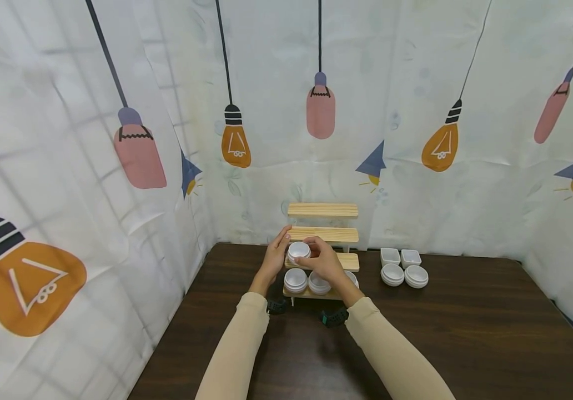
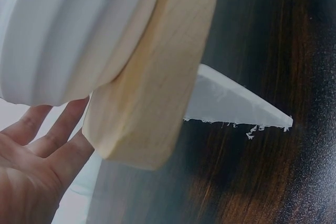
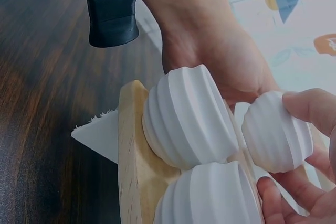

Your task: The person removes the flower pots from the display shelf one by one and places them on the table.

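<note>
Staged recording booth, lightbulb-print backdrop (image 1: 276, 128), dark table (image 1: 466, 333)

white dishes (image 1: 403, 268), dark table (image 1: 466, 333), lightbulb backdrop (image 1: 416, 111)
</note>
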`<state>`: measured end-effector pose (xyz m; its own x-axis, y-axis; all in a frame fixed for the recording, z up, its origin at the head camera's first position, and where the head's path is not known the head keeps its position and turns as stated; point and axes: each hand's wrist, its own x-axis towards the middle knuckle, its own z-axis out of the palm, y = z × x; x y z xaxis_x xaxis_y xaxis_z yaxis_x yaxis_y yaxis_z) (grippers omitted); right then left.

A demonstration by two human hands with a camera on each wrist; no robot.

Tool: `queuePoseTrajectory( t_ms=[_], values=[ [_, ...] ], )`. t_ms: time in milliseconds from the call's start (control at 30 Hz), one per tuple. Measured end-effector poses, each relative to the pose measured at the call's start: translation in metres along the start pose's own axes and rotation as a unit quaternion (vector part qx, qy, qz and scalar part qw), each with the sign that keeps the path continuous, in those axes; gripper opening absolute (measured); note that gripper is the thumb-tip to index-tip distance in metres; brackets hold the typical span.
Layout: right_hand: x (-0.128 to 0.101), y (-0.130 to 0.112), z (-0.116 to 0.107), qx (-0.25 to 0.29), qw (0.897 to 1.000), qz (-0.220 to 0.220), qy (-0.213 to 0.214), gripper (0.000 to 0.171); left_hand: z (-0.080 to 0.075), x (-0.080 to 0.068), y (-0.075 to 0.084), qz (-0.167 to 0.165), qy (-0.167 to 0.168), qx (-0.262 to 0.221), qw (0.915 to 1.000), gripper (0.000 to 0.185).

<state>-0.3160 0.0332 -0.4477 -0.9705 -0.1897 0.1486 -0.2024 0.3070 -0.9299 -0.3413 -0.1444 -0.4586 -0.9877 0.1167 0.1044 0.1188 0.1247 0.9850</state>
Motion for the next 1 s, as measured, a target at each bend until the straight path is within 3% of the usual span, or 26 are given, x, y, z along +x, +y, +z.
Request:
queuePoseTrajectory(
  t_ms=[200, 500, 733, 1000],
  values=[
    [-0.006, 0.001, -0.004, 0.006, 1.000, 0.005, -0.002, 0.054, 0.004, 0.016, -0.030, 0.007, 0.017, 0.011, 0.9998, 0.054],
    [-0.018, 0.002, -0.015, 0.040, 0.999, 0.014, 0.006, 0.054, 0.004, 0.015, -0.028, -0.006, 0.024, 0.014, 0.9996, 0.050],
    [-0.027, -0.004, -0.029, 0.040, 0.999, -0.006, 0.015, 0.057, 0.003, 0.015, -0.027, -0.010, 0.027, 0.012, 0.9995, 0.050],
    [-0.035, -0.005, -0.044, 0.039, 0.999, -0.004, 0.028, 0.058, -0.001, 0.015, -0.027, -0.028, -0.015, -0.003, 0.9995, 0.054]
  ],
)
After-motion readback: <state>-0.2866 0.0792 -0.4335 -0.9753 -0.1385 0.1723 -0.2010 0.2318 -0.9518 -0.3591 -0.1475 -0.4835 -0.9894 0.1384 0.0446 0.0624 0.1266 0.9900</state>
